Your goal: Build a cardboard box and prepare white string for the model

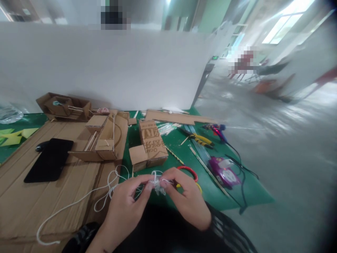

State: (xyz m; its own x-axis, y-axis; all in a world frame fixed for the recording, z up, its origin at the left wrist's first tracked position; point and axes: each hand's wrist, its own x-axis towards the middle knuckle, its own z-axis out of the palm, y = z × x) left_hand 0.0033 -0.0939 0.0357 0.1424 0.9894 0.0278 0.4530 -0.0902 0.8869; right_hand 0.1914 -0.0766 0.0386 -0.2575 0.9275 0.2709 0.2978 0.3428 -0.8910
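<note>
Both hands meet near the front edge of the green table, pinching a small tangle of white string [159, 189]. My left hand [131, 198] holds its left side between thumb and index finger. On the other side, my right hand [185, 196] grips a strand in the same way. A loose length of the white cord [76, 202] loops out to the left over the cardboard. Just beyond the hands stands a small cardboard box [152, 142]. Red-handled scissors [190, 170] lie partly behind my right hand.
A cardboard sheet [18, 196] bears a black tablet [50, 160] and a cardboard construction [105, 137]. To the right lie yellow-black pliers [201, 140], a glue gun [219, 131], a purple power strip [223, 172] and cables. A white partition [105, 66] stands behind.
</note>
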